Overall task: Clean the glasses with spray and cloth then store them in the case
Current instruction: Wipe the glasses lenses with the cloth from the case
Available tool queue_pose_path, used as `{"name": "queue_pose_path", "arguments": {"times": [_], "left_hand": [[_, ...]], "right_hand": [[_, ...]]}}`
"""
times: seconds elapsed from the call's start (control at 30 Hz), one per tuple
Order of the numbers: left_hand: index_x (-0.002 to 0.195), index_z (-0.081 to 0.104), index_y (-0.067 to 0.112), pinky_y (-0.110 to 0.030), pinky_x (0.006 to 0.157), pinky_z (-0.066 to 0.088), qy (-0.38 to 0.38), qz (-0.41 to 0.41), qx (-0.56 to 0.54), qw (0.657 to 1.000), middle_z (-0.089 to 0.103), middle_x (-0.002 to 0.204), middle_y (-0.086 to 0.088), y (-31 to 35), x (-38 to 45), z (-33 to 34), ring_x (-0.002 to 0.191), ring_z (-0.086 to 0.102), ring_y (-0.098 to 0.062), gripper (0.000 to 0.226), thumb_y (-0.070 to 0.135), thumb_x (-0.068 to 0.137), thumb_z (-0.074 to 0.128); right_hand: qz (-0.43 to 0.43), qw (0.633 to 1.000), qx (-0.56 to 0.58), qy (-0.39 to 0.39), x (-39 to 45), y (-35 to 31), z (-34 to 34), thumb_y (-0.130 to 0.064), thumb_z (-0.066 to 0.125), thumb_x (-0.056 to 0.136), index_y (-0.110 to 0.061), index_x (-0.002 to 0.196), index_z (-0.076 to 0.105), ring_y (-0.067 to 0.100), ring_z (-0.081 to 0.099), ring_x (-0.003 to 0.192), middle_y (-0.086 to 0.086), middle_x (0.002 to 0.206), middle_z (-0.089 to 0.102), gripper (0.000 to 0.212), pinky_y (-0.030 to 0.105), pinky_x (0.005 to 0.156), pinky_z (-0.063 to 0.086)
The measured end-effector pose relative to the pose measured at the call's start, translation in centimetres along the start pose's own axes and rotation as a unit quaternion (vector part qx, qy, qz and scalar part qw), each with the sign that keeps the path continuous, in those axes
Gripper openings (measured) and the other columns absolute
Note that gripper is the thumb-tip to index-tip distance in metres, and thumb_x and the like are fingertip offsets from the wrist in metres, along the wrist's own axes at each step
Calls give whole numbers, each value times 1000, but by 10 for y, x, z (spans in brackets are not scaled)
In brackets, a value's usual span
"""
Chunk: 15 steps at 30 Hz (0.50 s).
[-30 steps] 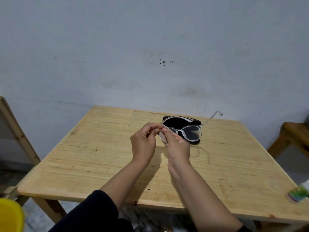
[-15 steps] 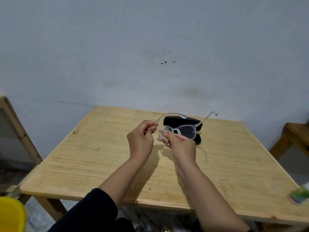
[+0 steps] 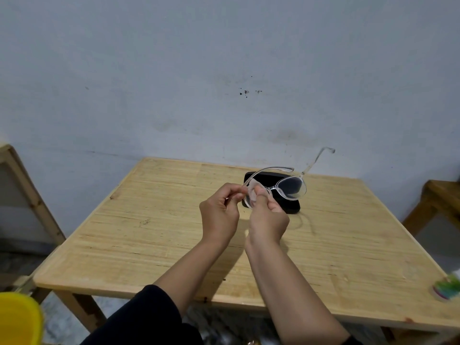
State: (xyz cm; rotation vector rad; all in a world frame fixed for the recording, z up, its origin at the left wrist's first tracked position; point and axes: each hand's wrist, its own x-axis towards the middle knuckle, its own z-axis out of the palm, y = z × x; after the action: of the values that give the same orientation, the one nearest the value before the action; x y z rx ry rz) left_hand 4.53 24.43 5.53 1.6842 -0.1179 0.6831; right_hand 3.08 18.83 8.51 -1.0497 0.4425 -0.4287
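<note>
Clear-framed glasses (image 3: 291, 188) are held up over the middle of the wooden table (image 3: 154, 240), temples unfolded and pointing away toward the wall. My left hand (image 3: 220, 215) pinches the frame's left end. My right hand (image 3: 267, 219) grips the left lens, thumb pressed on its face; I cannot tell whether a cloth is between the fingers. The black glasses case (image 3: 286, 205) lies on the table just behind and below the glasses, partly hidden by them and my right hand.
A small bottle with a green and white label (image 3: 445, 290) sits at the table's right edge. A yellow container (image 3: 17, 319) is at the lower left. Wooden furniture stands at the left (image 3: 27, 195) and right (image 3: 438, 197). A grey wall is right behind the table.
Both hands have shifted slightly and tilted the glasses, so the right lens and its temple now rise higher toward the wall. The case has not moved.
</note>
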Motion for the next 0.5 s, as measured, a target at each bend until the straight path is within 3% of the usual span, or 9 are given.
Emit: {"name": "queue_pose_path", "arguments": {"times": [0.1, 0.27, 0.4, 0.5], "left_hand": [[80, 70, 10, -3, 57, 37, -3, -1, -14, 1000, 67, 73, 13, 0, 2, -1, 56, 55, 9, 21, -7, 82, 59], [80, 72, 17, -7, 61, 44, 11, -18, -11, 1000, 68, 73, 21, -7, 4, -4, 64, 61, 7, 20, -2, 81, 62], [81, 72, 20, -8, 66, 45, 4, -25, 4, 1000, 69, 76, 18, -8, 7, -8, 69, 62, 8, 20, 2, 82, 63], [82, 72, 19, -8, 66, 45, 12, -22, 19, 1000, 69, 76, 16, -8, 10, -11, 71, 62, 8, 18, 4, 83, 63]], "right_hand": [[2, 999, -19, -47, 1, 0, -3, -8, 60, 87, -17, 76, 72, -1, 68, 67, -7, 75, 72, 18, 7, 62, 50], [32, 991, -65, -110, 10, -4, -10, -4, 65, 80, -13, 58, 63, 1, 58, 47, -10, 44, 60, 23, 11, 55, 46], [46, 979, -127, -152, 17, -6, -14, -3, 66, 72, -10, 48, 60, 12, 50, 50, -2, 45, 55, 25, 22, 61, 41], [38, 969, -170, -177, 17, -11, -16, -6, 67, 70, -4, 58, 68, 11, 49, 50, 3, 50, 56, 12, 21, 57, 39]]}}
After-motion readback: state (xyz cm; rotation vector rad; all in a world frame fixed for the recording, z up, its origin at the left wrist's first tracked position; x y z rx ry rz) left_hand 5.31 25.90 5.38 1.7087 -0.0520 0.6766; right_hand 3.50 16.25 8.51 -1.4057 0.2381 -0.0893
